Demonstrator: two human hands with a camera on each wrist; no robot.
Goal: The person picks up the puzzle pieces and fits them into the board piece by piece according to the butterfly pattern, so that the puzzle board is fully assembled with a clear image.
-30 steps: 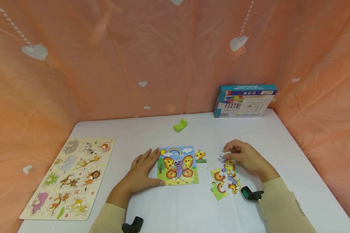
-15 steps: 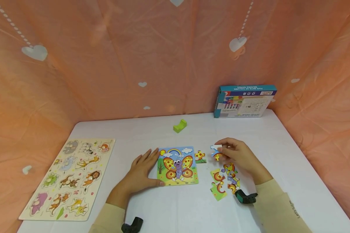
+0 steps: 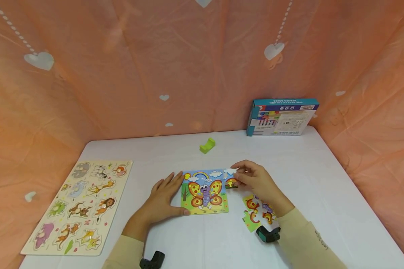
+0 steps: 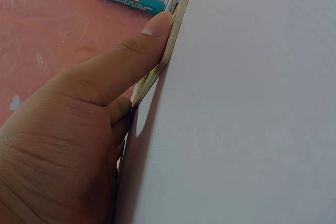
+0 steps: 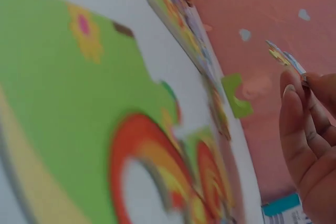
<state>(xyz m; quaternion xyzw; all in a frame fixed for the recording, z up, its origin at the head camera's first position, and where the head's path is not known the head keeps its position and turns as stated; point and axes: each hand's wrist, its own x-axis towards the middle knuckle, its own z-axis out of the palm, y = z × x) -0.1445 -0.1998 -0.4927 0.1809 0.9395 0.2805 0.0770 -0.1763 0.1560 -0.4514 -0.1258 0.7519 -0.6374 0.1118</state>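
Note:
My left hand point(image 3: 161, 196) rests along the left side of a square butterfly puzzle point(image 3: 205, 192), its fingers nearly straight and the thumb at the lower left corner. The left wrist view shows that thumb point(image 4: 126, 59) against the board's edge. Between thumb and fingers, my right hand point(image 3: 257, 181) pinches a puzzle piece point(image 3: 229, 172) with a white cloud and blue sky. It is held raised off the table in the right wrist view, beside the puzzle's upper right. A second puzzle piece point(image 5: 219, 111) lies by the board, partly covered in the head view.
Several loose puzzle pieces point(image 3: 252, 220) lie below my right wrist, partly hidden by it. A wooden animal board point(image 3: 116, 179) is at the left. A green block point(image 3: 207, 145) sits further back, and a box point(image 3: 282, 117) stands at the back right against the orange curtain point(image 3: 188, 74).
My right hand has picked the cloud puzzle piece from the loose group and carried it left to the butterfly puzzle's right side. The left hand has stayed in place.

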